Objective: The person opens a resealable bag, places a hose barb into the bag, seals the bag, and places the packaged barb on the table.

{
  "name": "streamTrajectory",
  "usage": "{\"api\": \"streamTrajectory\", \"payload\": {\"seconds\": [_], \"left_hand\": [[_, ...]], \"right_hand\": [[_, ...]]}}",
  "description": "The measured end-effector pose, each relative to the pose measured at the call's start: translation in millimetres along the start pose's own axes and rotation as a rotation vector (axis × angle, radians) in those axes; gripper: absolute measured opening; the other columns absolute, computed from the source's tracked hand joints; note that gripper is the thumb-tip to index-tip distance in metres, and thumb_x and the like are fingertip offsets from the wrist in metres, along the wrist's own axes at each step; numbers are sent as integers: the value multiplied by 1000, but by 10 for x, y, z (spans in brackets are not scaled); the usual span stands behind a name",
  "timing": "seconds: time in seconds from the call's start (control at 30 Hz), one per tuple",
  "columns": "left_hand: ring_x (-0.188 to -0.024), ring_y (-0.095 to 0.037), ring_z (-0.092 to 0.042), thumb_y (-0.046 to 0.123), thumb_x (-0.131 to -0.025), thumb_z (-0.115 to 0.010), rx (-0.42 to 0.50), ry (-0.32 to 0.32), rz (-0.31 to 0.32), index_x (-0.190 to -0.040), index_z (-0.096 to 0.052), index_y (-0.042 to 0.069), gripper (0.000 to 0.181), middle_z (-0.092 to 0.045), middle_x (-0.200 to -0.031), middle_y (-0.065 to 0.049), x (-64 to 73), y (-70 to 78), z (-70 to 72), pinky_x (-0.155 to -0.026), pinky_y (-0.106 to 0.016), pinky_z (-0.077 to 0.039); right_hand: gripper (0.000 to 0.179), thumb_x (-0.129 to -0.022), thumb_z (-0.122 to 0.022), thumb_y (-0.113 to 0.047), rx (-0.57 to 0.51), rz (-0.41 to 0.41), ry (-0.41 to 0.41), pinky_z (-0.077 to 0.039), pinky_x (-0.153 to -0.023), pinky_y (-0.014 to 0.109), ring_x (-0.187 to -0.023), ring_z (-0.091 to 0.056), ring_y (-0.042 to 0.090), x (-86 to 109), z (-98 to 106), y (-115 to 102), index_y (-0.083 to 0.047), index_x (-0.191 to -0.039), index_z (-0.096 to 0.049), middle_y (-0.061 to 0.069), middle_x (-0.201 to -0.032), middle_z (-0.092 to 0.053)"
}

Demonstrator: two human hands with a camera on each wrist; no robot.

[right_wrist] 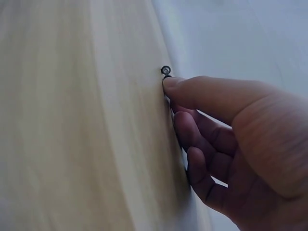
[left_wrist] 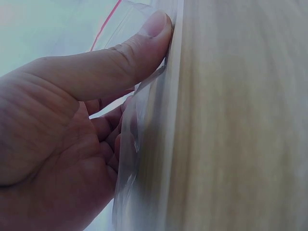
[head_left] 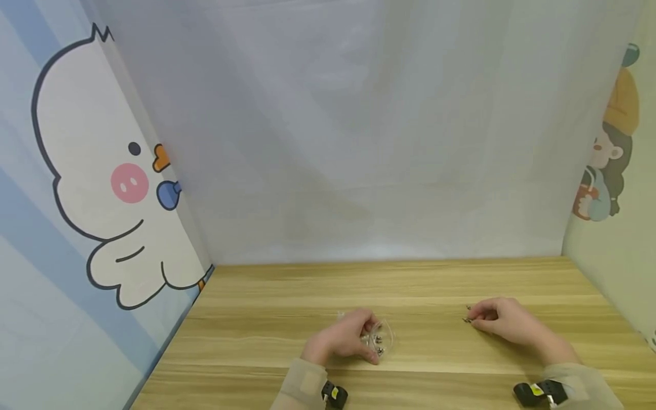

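My left hand [head_left: 345,337] grips a clear plastic zip bag [head_left: 385,337] on the table, thumb on the near side and fingers curled beyond it. A few small shiny metal pieces [head_left: 380,351] show in the bag. The left wrist view shows the thumb [left_wrist: 139,53] pressing the bag's film [left_wrist: 129,139], with a red seal line above. Farther right, my right hand [head_left: 512,323] pinches a small dark metal piece [head_left: 467,320] at the tabletop. In the right wrist view, a round, ring-like end of metal [right_wrist: 166,70] sticks out past the thumb tip. Another tiny piece [head_left: 468,308] lies just beyond the index finger.
The wood-grain table [head_left: 420,376] spans the front. A pale curtain [head_left: 359,142] hangs along its back edge. Printed wall panels stand at the left [head_left: 92,171] and right [head_left: 610,239]. A small black camera [head_left: 335,394] sits on each wrist.
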State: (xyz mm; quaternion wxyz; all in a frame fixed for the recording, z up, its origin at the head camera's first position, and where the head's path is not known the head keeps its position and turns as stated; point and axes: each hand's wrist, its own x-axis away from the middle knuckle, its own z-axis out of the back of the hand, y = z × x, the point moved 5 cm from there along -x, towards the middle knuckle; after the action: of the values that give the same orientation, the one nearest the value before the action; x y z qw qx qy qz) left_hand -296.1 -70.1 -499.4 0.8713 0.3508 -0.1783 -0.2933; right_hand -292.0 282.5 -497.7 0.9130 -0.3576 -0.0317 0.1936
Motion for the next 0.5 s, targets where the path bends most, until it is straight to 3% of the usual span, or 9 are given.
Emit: {"api": "streamTrajectory", "payload": {"seconds": [0.5], "left_hand": [[-96, -6, -52, 9, -71, -100, 0, 1, 2, -120, -63, 8, 61, -56, -105, 7, -11, -4, 0, -93, -25, -49]], "right_hand": [[5, -97, -80, -15, 10, 24, 1, -51, -68, 25, -78, -58, -1, 18, 2, -49, -10, -99, -78, -9, -89, -71]]}}
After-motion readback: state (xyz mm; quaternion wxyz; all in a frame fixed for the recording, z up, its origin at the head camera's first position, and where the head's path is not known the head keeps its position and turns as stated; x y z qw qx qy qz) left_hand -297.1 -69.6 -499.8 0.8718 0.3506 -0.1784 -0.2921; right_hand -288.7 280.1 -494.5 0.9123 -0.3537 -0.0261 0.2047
